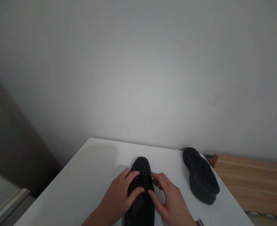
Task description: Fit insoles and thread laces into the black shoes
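Left hand (121, 190) half-curled, thumb and index apart, tips on black shoe (141, 207); too dark to tell if anything's pinched. Shoe's on white table (98, 160), between 2 hands, rounded end toward wall (138, 78). Right hand (170, 197) about same: half-curled, hold unclear. Step looks like fingertip fiddling around shoe's middle; next move probably calls for light, even touch from both sides. 2nd shoe (201, 177) well apart, by table's right edge.
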`<state>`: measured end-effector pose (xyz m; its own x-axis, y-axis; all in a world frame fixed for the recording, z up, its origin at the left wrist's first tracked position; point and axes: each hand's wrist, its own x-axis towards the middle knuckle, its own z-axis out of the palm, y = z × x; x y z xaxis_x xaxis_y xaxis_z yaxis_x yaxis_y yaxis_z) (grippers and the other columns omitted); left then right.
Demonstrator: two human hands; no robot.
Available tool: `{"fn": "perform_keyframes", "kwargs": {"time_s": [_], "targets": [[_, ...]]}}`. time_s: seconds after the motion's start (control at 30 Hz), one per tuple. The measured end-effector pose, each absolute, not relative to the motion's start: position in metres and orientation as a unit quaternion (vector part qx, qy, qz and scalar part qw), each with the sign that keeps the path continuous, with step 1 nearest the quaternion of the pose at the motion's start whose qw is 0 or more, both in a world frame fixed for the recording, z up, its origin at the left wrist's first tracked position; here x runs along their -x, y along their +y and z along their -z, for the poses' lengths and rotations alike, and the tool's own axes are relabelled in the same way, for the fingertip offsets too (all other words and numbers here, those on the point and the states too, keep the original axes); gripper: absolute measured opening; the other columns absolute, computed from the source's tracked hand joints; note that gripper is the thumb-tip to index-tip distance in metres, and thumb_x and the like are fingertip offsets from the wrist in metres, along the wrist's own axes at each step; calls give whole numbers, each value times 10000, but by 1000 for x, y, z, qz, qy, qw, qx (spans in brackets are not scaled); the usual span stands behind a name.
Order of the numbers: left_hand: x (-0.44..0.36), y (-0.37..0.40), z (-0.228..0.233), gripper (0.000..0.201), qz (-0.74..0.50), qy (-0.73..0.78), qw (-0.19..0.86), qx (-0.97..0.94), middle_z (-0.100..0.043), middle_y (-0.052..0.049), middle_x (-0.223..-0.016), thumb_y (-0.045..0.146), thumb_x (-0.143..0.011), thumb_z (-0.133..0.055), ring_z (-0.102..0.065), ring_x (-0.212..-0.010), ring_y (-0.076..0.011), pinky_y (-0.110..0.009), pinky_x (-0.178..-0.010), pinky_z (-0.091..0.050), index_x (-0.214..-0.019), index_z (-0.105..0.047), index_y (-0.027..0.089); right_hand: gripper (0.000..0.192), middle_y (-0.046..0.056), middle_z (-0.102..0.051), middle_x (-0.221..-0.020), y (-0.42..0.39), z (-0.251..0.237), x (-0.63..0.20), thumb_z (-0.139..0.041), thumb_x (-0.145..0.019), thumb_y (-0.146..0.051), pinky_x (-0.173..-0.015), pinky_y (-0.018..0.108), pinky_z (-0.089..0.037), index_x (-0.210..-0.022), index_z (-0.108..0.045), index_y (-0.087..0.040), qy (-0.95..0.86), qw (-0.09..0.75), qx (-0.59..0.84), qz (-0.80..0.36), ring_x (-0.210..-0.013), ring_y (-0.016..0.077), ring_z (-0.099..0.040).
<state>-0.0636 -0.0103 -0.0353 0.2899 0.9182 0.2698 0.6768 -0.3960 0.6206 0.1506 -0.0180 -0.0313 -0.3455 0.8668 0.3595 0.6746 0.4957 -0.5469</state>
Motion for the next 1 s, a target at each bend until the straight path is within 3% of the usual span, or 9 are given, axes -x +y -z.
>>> {"fn": "perform_keyframes", "kwargs": {"time_s": [0.17, 0.43, 0.53, 0.67, 0.8, 1.0], "targets": [[54, -11, 27, 291, -232, 529, 155, -802, -645, -113, -1033, 105, -905, -486, -665, -945, -250, -393, -865, -565, -1141, -640, 174, 336, 91, -626, -1068, -18, 28, -136, -459, -882, -100, -725, 328, -568, -1175, -580, -212, -816, 224, 523, -100, -818, 217, -699], [34, 1, 5, 383, -54, 571, 63, -817, -691, -149, -1080, -70, -788, -434, -671, -1003, -290, -410, -877, -563, -1012, -670, 132, 355, 108, -679, -1024, -10, 14, -118, -507, -804, 41, -643, 280, -545, -1038, -643, -189, -810, 100, 578, -6, -748, 209, -720], [32, 0, 3, 426, -49, 568, 52, -820, -694, -174, -1094, -88, -754, -440, -667, -1013, -318, -455, -887, -552, -1057, -666, 107, 342, 89, -693, -986, -8, 10, -116, -520, -813, 45, -613, 286, -533, -1005, -650, -206, -807, 79, 584, 23, -749, 221, -729], [33, -2, 11, 368, -74, 573, 26, -816, -693, -159, -1054, -42, -833, -418, -657, -976, -326, -493, -848, -542, -1022, -675, 142, 278, 70, -689, -916, -5, 10, -115, -546, -829, 22, -578, 289, -513, -901, -656, -223, -801, 77, 592, 44, -735, 227, -716], [33, -5, 12, 264, -183, 549, 38, -814, -669, -113, -1040, 19, -890, -444, -618, -940, -294, -459, -819, -523, -919, -647, 186, 255, 79, -671, -962, -1, 16, -114, -553, -842, 7, -644, 300, -519, -879, -645, -229, -804, 157, 573, 25, -835, 239, -682], [49, -23, -29, 197, -480, 444, 171, -737, -632, -45, -920, 153, -993, -385, -597, -868, -203, -316, -773, -497, -947, -566, 215, 152, 12, -629, -823, -14, -12, -123, -459, -992, -165, -656, 259, -485, -901, -560, -233, -735, 445, 460, -225, -736, 165, -607]]}}
